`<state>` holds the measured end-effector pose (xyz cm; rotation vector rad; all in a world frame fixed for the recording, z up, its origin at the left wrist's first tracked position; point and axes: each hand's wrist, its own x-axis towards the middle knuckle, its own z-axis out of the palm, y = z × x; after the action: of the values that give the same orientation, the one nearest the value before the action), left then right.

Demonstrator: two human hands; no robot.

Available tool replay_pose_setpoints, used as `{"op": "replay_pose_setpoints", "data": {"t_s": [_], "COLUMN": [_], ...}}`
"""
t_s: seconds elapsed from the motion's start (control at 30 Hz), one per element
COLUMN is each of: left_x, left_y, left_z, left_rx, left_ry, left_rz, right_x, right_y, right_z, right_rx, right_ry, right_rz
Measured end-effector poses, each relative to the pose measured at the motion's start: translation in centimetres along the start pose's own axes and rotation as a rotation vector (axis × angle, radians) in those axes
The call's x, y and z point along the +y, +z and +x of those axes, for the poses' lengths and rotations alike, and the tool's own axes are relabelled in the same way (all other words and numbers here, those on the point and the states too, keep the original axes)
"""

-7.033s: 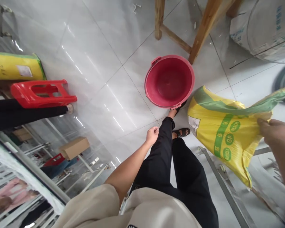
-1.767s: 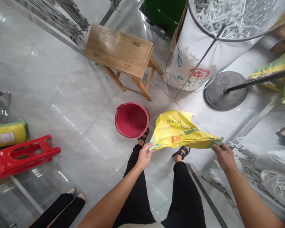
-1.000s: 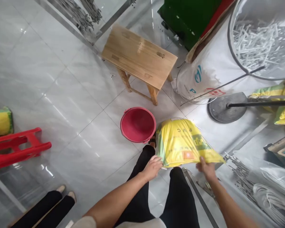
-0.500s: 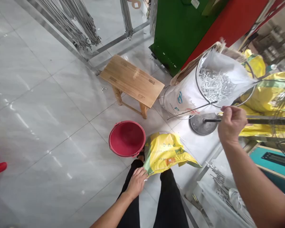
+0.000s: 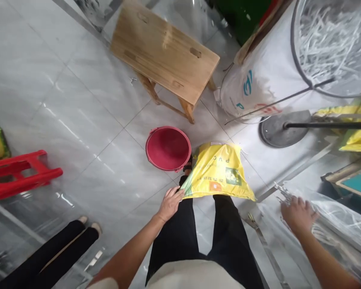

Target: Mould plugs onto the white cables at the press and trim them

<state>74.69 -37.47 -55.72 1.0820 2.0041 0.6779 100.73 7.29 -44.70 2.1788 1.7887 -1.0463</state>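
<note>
My left hand (image 5: pixel 171 202) pinches the upper left corner of a yellow plastic sack (image 5: pixel 218 172) printed "PVC". The sack hangs in front of my legs, its near edge stretched out flat. My right hand (image 5: pixel 299 214) is at the right, slightly blurred, over a clear plastic sheet and a bundle of thin wires (image 5: pixel 284 192). Its fingers look loosely apart, with nothing visible in them. A red bucket (image 5: pixel 168 148) stands on the floor just left of the sack, and nothing shows inside it.
A wooden bench (image 5: pixel 165 52) stands beyond the bucket. Upper right, a tall white sack (image 5: pixel 267 80) in a wire ring holds white strips. A round black base (image 5: pixel 284 128) carries a pole. A red plastic stool (image 5: pixel 21 172) and another person's legs (image 5: pixel 66 249) are at the left.
My right hand has left the rim of the white sack and moved down towards me. My left hand still grips the yellow sack, which now lies more spread out. The view has tilted down.
</note>
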Motion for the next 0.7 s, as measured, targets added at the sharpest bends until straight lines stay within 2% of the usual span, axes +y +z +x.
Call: {"op": "replay_pose_setpoints", "data": {"t_s": [0.07,0.13,0.27,0.37,0.43,0.5,0.6,0.7], "left_x": [0.4,1.2,2.3,2.3,2.1,2.0,2.0,2.3], "left_y": [0.3,0.6,0.8,0.8,1.2,1.8,2.9,3.1], "left_z": [0.3,0.7,0.4,-0.9,-1.6,-1.9,-2.0,-1.7], "left_rx": [-0.01,-0.004,0.041,0.099,0.137,0.155,0.164,0.19], "left_ry": [-0.022,-0.057,-0.155,-0.251,-0.317,-0.363,-0.402,-0.43], "left_rz": [-0.013,-0.023,-0.051,-0.086,-0.113,-0.145,-0.19,-0.201], "right_x": [3.1,5.8,9.3,10.3,10.5,10.7,10.9,10.6], "right_y": [-0.8,0.3,6.3,10.8,12.6,13.3,13.2,12.4], "right_z": [0.9,0.1,-3.4,-3.9,-2.6,-0.6,1.8,1.9], "right_rx": [-0.033,-0.102,-0.256,-0.321,-0.302,-0.246,-0.136,-0.036], "right_ry": [0.148,0.297,0.519,0.575,0.563,0.521,0.396,0.175], "right_rz": [-0.031,-0.023,0.142,0.305,0.375,0.399,0.346,0.229]}}
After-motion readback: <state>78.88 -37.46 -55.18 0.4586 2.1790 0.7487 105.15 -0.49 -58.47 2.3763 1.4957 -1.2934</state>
